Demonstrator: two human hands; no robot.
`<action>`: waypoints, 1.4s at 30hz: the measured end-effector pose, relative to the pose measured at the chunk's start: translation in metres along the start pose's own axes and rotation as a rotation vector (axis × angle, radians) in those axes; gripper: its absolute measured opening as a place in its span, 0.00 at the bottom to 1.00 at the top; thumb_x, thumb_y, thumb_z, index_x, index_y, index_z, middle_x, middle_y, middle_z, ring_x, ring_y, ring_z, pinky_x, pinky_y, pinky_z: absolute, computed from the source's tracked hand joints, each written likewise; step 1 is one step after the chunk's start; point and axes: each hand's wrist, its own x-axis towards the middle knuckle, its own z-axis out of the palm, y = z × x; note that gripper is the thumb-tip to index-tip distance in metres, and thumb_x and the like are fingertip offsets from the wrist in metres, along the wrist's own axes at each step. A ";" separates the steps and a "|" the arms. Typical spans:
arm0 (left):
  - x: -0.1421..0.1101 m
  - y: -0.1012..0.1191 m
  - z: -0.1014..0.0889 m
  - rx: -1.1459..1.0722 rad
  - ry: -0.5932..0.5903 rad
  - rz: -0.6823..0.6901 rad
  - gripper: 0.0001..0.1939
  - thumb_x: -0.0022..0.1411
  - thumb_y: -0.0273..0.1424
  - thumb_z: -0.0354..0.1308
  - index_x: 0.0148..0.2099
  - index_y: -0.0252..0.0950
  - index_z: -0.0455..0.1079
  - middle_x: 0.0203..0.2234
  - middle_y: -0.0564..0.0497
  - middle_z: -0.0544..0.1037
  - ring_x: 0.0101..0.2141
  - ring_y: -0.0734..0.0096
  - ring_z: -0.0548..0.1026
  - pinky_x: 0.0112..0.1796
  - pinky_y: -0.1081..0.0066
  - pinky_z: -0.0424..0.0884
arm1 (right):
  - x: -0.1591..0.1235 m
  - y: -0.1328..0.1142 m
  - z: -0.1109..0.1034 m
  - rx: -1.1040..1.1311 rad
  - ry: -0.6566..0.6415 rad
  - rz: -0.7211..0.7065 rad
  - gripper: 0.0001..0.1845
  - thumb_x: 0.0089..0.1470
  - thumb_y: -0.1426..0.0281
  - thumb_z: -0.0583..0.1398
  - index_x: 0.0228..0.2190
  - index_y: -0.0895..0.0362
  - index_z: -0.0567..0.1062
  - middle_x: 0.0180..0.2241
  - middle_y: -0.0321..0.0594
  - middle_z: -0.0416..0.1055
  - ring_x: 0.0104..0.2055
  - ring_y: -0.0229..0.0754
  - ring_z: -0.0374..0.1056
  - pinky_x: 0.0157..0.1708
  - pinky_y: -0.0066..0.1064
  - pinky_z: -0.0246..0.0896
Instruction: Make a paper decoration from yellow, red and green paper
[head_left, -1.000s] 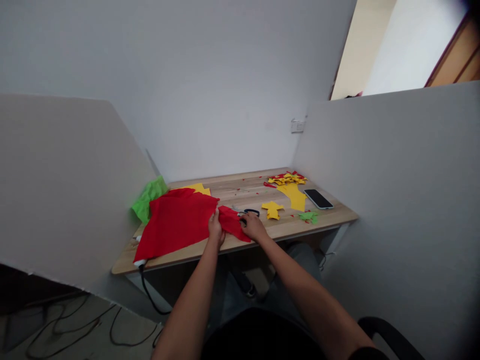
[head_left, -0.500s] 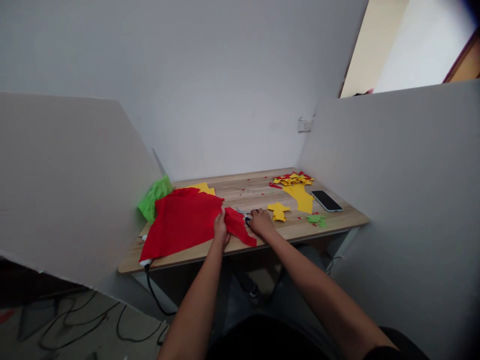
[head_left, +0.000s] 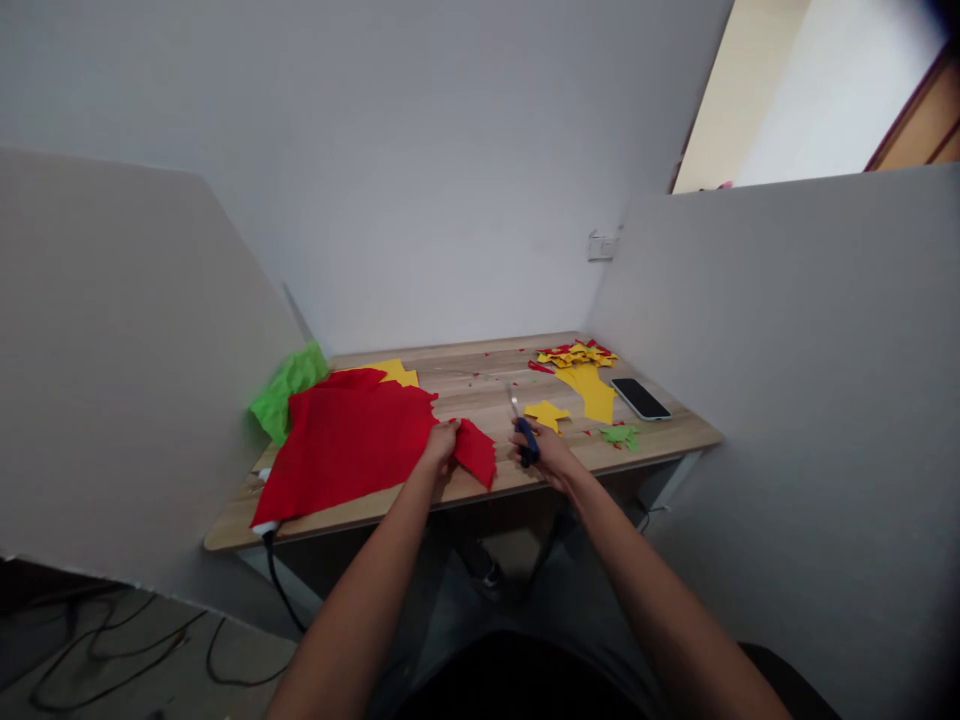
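Observation:
My left hand (head_left: 441, 446) pinches a small piece of red cloth-like material (head_left: 475, 455) near the table's front edge. Beside it on the left lies a large red sheet (head_left: 352, 440) with a ragged right edge. My right hand (head_left: 546, 452) grips scissors (head_left: 527, 440) by their dark blue handles, the blades pointing up and away, apart from the red piece. Just beyond that hand rests a yellow star-like cutout (head_left: 548, 414). Whether the small red piece still joins the large sheet is hard to see behind my left hand.
Crumpled green material (head_left: 291, 390) and yellow sheets (head_left: 399, 371) lie at the left. To the right are a heap of yellow and red cutouts (head_left: 576, 354), a yellow strip (head_left: 592, 393), green scraps (head_left: 621, 436) and a phone (head_left: 641, 398). Grey partitions (head_left: 810, 350) flank the table.
My right hand has drawn the scissors back from the red piece and turned their blades upward. The red piece in my left hand now looks shorter, without its long trailing strip.

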 end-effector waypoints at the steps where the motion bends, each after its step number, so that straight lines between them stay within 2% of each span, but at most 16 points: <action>1: 0.002 0.002 0.002 0.035 0.016 0.029 0.19 0.68 0.38 0.56 0.57 0.36 0.66 0.53 0.44 0.72 0.47 0.62 0.74 0.46 0.56 0.74 | -0.014 0.004 -0.001 0.069 -0.001 -0.008 0.23 0.56 0.57 0.58 0.50 0.55 0.69 0.30 0.38 0.74 0.28 0.39 0.70 0.30 0.32 0.68; 2: 0.002 0.005 0.003 0.070 0.033 0.068 0.18 0.67 0.38 0.57 0.56 0.35 0.68 0.52 0.44 0.72 0.48 0.61 0.74 0.47 0.56 0.74 | -0.028 0.009 0.000 0.174 -0.003 -0.017 0.23 0.57 0.54 0.57 0.49 0.53 0.70 0.32 0.37 0.73 0.29 0.38 0.70 0.31 0.32 0.69; 4: -0.003 0.013 0.004 0.141 0.068 0.161 0.12 0.63 0.36 0.62 0.46 0.36 0.74 0.50 0.41 0.74 0.52 0.54 0.72 0.49 0.57 0.72 | -0.056 0.020 0.002 0.660 -0.057 0.019 0.24 0.52 0.52 0.63 0.46 0.52 0.73 0.34 0.39 0.73 0.32 0.40 0.70 0.33 0.33 0.69; 5: -0.008 0.016 0.004 0.174 0.083 0.213 0.09 0.59 0.33 0.65 0.41 0.36 0.75 0.50 0.40 0.75 0.56 0.50 0.69 0.51 0.58 0.70 | -0.069 0.026 0.004 0.801 -0.062 0.058 0.24 0.51 0.52 0.65 0.45 0.51 0.74 0.34 0.39 0.73 0.32 0.40 0.70 0.32 0.32 0.68; 7: -0.025 0.022 0.000 0.216 0.108 0.313 0.09 0.50 0.27 0.70 0.36 0.39 0.76 0.53 0.38 0.73 0.63 0.45 0.59 0.56 0.58 0.64 | -0.092 0.037 0.008 0.945 -0.080 0.149 0.25 0.49 0.51 0.67 0.44 0.52 0.75 0.33 0.39 0.72 0.31 0.40 0.69 0.30 0.31 0.67; 8: -0.035 0.023 -0.003 0.248 0.100 0.374 0.13 0.48 0.25 0.70 0.38 0.40 0.77 0.55 0.39 0.71 0.66 0.46 0.54 0.59 0.58 0.61 | -0.102 0.041 0.009 0.966 -0.077 0.183 0.25 0.48 0.51 0.68 0.44 0.52 0.76 0.33 0.39 0.72 0.31 0.40 0.68 0.29 0.30 0.66; 10: -0.059 0.020 -0.010 0.349 0.027 0.502 0.19 0.47 0.22 0.68 0.43 0.41 0.77 0.58 0.40 0.69 0.66 0.48 0.54 0.62 0.58 0.54 | -0.120 0.048 0.013 0.960 -0.064 0.211 0.26 0.46 0.51 0.69 0.43 0.52 0.77 0.33 0.39 0.72 0.31 0.39 0.68 0.30 0.31 0.66; 12: -0.083 0.013 -0.018 0.560 -0.151 0.640 0.16 0.50 0.23 0.66 0.42 0.42 0.78 0.53 0.40 0.74 0.60 0.48 0.64 0.62 0.55 0.55 | -0.134 0.053 0.019 0.910 -0.039 0.230 0.27 0.44 0.50 0.70 0.42 0.52 0.76 0.32 0.38 0.72 0.31 0.39 0.68 0.31 0.31 0.66; 14: -0.105 0.002 -0.024 0.649 -0.258 0.659 0.12 0.50 0.23 0.65 0.37 0.44 0.79 0.45 0.42 0.79 0.51 0.50 0.72 0.59 0.55 0.60 | -0.145 0.057 0.027 0.837 -0.033 0.256 0.30 0.40 0.47 0.70 0.40 0.52 0.76 0.30 0.37 0.72 0.29 0.39 0.68 0.30 0.31 0.66; 16: -0.122 -0.010 -0.028 0.735 -0.290 0.665 0.14 0.51 0.23 0.64 0.39 0.44 0.79 0.45 0.43 0.80 0.49 0.51 0.74 0.59 0.53 0.60 | -0.152 0.062 0.038 0.764 -0.038 0.263 0.33 0.36 0.44 0.70 0.39 0.52 0.74 0.28 0.35 0.71 0.27 0.38 0.67 0.28 0.30 0.65; 20: -0.144 -0.033 -0.028 1.253 -0.181 0.772 0.26 0.58 0.24 0.58 0.59 0.43 0.69 0.59 0.47 0.71 0.59 0.53 0.66 0.61 0.50 0.55 | -0.151 0.077 0.061 0.620 -0.066 0.240 0.38 0.33 0.41 0.69 0.38 0.54 0.71 0.24 0.31 0.68 0.24 0.34 0.64 0.23 0.26 0.62; 23: -0.152 -0.050 -0.026 1.483 -0.057 0.831 0.31 0.59 0.23 0.54 0.65 0.41 0.63 0.63 0.47 0.66 0.62 0.56 0.62 0.62 0.52 0.53 | -0.140 0.086 0.071 0.520 -0.087 0.264 0.42 0.27 0.39 0.69 0.36 0.56 0.70 0.21 0.28 0.66 0.20 0.31 0.61 0.19 0.24 0.58; 26: -0.154 -0.062 -0.026 1.540 0.022 0.865 0.32 0.59 0.21 0.52 0.66 0.36 0.61 0.64 0.46 0.65 0.63 0.56 0.60 0.63 0.52 0.52 | -0.129 0.091 0.072 0.506 -0.090 0.265 0.43 0.28 0.37 0.68 0.36 0.57 0.70 0.21 0.28 0.66 0.19 0.30 0.61 0.17 0.24 0.60; 31: -0.154 -0.065 -0.026 1.561 0.060 0.891 0.32 0.58 0.20 0.50 0.65 0.36 0.62 0.63 0.47 0.67 0.63 0.58 0.62 0.63 0.54 0.53 | -0.124 0.091 0.069 0.508 -0.109 0.319 0.40 0.31 0.38 0.67 0.34 0.57 0.70 0.21 0.30 0.68 0.18 0.31 0.62 0.16 0.24 0.62; 37: -0.153 -0.066 -0.027 1.554 0.064 0.903 0.33 0.58 0.20 0.50 0.65 0.37 0.62 0.63 0.46 0.67 0.63 0.57 0.62 0.63 0.53 0.53 | -0.121 0.086 0.065 0.507 -0.139 0.329 0.35 0.36 0.40 0.68 0.31 0.56 0.68 0.20 0.29 0.68 0.17 0.31 0.63 0.15 0.23 0.63; 42: -0.155 -0.064 -0.029 1.557 0.048 0.909 0.30 0.61 0.22 0.52 0.65 0.37 0.63 0.63 0.46 0.68 0.62 0.57 0.62 0.62 0.53 0.55 | -0.110 0.073 0.063 0.482 -0.167 0.345 0.32 0.42 0.42 0.65 0.33 0.57 0.68 0.21 0.31 0.69 0.17 0.33 0.66 0.15 0.24 0.63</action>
